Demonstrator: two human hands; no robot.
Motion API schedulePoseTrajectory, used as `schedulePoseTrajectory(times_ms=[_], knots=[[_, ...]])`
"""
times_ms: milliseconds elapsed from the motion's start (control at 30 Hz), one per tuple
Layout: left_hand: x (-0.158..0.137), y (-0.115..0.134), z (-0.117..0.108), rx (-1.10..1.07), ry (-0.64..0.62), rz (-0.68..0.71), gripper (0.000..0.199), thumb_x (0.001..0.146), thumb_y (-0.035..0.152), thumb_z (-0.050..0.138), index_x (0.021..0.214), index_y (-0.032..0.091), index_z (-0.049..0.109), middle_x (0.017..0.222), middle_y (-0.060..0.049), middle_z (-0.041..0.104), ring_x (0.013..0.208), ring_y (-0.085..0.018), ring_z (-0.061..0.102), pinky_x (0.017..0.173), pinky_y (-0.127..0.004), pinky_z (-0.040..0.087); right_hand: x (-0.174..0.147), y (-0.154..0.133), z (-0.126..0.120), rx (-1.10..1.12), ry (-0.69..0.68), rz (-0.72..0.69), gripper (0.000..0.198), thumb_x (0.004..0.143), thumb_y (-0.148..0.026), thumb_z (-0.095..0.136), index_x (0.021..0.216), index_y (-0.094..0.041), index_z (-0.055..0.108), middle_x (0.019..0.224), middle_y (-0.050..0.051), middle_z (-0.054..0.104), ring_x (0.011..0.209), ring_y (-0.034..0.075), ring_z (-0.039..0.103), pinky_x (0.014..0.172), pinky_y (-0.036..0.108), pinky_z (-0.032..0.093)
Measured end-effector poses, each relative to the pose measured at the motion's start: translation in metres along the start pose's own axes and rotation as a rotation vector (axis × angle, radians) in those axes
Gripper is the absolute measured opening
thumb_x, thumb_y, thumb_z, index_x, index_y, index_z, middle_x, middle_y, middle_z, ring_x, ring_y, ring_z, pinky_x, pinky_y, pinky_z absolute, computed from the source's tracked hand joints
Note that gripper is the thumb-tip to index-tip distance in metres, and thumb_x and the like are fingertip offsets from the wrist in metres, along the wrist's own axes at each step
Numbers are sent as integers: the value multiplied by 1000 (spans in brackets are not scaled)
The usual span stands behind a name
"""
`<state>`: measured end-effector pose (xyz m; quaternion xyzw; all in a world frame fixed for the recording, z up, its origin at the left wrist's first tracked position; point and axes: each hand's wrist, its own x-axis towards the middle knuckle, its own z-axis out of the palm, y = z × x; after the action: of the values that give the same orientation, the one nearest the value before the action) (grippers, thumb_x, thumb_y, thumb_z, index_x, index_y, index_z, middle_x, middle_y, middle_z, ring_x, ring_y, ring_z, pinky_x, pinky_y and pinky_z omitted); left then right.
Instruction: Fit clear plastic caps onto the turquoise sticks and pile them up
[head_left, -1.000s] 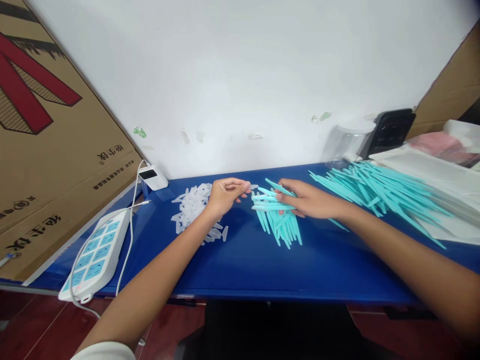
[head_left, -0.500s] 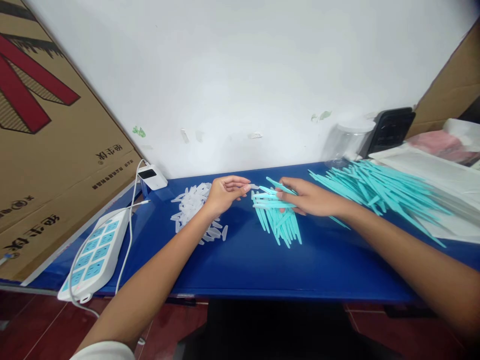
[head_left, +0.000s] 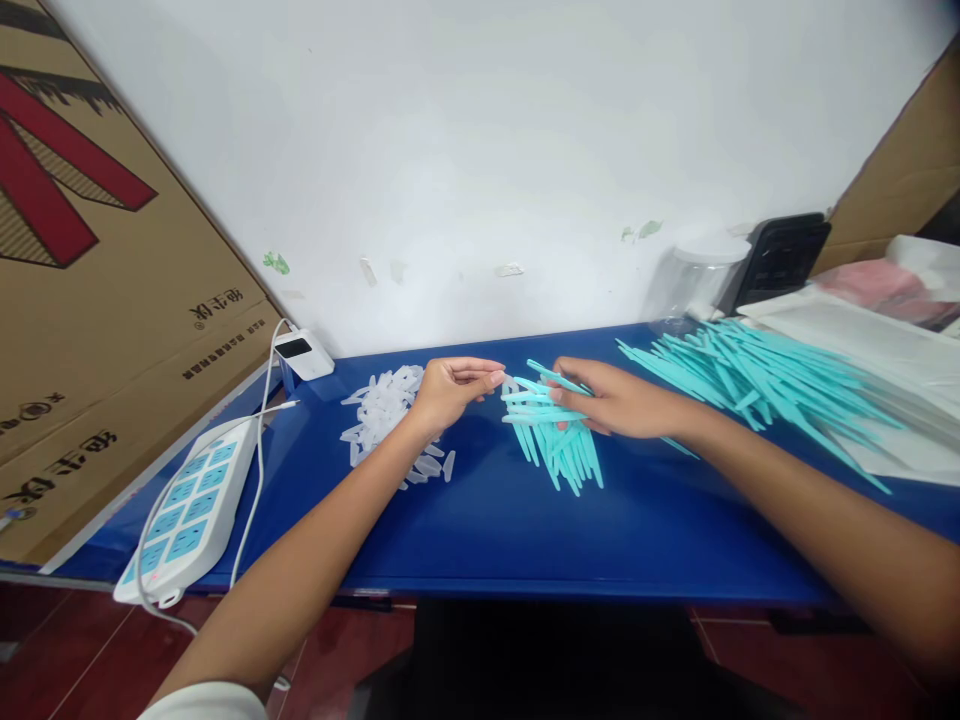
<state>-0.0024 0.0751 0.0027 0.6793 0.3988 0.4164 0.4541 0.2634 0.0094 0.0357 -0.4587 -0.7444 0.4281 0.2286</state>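
My left hand [head_left: 459,388] has thumb and fingers pinched together at the tips of the turquoise sticks. A small translucent cap [head_left: 511,384] shows at its fingertips, partly hidden. My right hand [head_left: 600,393] is closed around several slim turquoise sticks [head_left: 536,397], which look like eyebrow razors and point left toward my left hand. Beneath and in front of them lies a small pile of the same sticks [head_left: 559,455]. A heap of loose translucent caps [head_left: 384,410] lies left of my left hand, partly covered by that wrist.
A larger heap of turquoise sticks [head_left: 750,385] spreads on the blue table [head_left: 525,550] at right, beside white plastic sheets [head_left: 832,325]. A clear jar [head_left: 701,280] stands behind. At left are a power strip [head_left: 191,510], a white device [head_left: 304,355] and a cardboard box [head_left: 112,330].
The gap between my left fingertips and the stick tips has narrowed, and less of the translucent cap shows. My right hand keeps its hold on the sticks.
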Motion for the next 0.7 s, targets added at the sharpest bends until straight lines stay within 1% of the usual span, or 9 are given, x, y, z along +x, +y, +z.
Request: schedulePoseTrajectory(times_ms=[100,267,400,567,633,700], knots=[[-1,3,1,-14,26,-12,42,75,49,91,103,18,85,98,-12,83,79,-19,71,67,-30,57,-1,-1,0,-34,23,-2,33,103,-57,52,98,-25,45,69,-6,50,50,13,52,48,26,38],[-1,6,2,-25,53,-22,41,74,48,92,100,18,86,94,-11,83,75,-17,71,64,-27,54,1,0,1,-14,11,-1,34,100,-56,58,95,-25,44,71,-7,45,49,13,49,49,28,40],[-5,6,7,-39,13,-25,39,71,45,94,96,17,86,89,-11,83,77,-19,74,65,-27,55,1,0,5,-13,0,-17,32,102,-53,56,95,-25,44,74,-6,45,50,12,48,48,27,39],[-11,3,17,-112,-37,-61,38,71,43,95,96,17,85,90,-11,83,82,-22,77,73,-31,60,1,-2,8,-49,45,-89,34,102,-55,55,93,-24,45,79,-4,44,53,10,45,49,26,38],[-10,4,17,-101,-54,-49,38,71,43,94,95,16,84,90,-11,83,85,-24,78,76,-33,61,1,-2,9,-26,37,-78,36,101,-57,56,94,-24,46,80,-4,43,53,10,44,49,26,38],[-7,7,11,-55,-93,-19,42,76,46,91,102,15,83,92,-12,83,88,-25,79,77,-33,61,1,-1,8,20,14,-52,38,100,-59,58,95,-24,46,80,-5,41,52,10,44,48,26,39]])
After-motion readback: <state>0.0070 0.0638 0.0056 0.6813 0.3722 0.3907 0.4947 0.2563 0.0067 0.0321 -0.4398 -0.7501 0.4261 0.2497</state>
